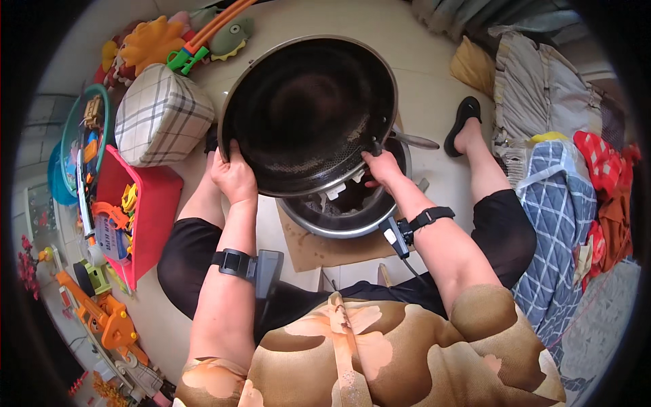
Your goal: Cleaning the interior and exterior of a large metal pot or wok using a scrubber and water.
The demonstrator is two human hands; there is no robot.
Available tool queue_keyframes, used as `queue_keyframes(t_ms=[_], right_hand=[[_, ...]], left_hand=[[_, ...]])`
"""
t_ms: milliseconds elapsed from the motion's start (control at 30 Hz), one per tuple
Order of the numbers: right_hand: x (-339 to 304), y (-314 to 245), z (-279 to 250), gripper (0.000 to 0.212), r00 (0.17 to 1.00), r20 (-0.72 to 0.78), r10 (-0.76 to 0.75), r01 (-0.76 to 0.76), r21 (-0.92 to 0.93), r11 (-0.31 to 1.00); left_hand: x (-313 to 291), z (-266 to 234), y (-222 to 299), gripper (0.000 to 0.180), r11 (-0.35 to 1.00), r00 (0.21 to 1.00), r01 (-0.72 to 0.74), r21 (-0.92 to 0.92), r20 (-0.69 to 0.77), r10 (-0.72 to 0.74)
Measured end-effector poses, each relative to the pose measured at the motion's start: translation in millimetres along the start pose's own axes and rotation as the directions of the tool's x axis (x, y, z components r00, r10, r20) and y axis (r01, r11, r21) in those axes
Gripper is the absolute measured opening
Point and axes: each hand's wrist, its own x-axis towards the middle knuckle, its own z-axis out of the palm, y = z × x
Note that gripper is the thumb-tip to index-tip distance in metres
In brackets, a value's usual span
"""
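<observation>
A large black wok (308, 108) is held up over a metal basin (352, 233), its dark inside facing me and its far side raised. My left hand (234, 176) grips the rim at the lower left, thumb on the inner side. At the lower right, my right hand (385, 169) is closed on the wok's edge beside a short dark stub. Much of the basin is hidden under the wok; dark contents and whitish pieces (333, 191) show in the gap. A metal utensil handle (417, 141) sticks out to the right past the basin's rim.
Brown cardboard (305, 247) lies under the basin. To the left stand a red bin (146, 217) of toys, a plaid fabric cube (163, 115) and a teal tub (71, 136). Heaped bedding and clothes (559, 197) line the right side. My legs spread around the basin.
</observation>
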Motion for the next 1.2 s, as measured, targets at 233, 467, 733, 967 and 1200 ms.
queue_keyframes(t_ms=[233, 467, 733, 967, 1200], right_hand=[[-29.1, -21.8, -40.6, 0.046, 0.966, -0.064, -0.249, 0.161, -0.605, 0.78], [-38.0, -38.1, -36.7, 0.036, 0.958, 0.155, -0.242, 0.272, -0.217, 0.937], [-8.9, -20.3, -27.4, 0.039, 0.908, 0.013, -0.418, 0.379, -0.449, 0.809], [-17.5, -24.2, -25.0, 0.041, 0.989, 0.134, -0.058, 0.063, -0.035, 0.997], [-29.2, -28.9, -37.1, 0.039, 0.949, 0.296, 0.106, -0.169, 0.193, 0.967]], left_hand=[[-9.6, -3.8, 4.0, 0.02, 0.998, 0.997, -0.065, 0.01, -0.031, 0.065], [-11.9, -7.7, 3.8, 0.024, 0.997, 0.997, -0.069, 0.041, -0.012, 0.07], [-13.6, -7.3, 10.1, 0.023, 0.977, 0.984, -0.174, 0.127, -0.012, 0.176], [-11.3, -4.7, 1.2, 0.026, 0.976, 0.978, -0.204, 0.075, -0.031, 0.207], [-11.6, -3.8, 6.3, 0.027, 0.974, 0.977, -0.207, 0.09, -0.033, 0.211]])
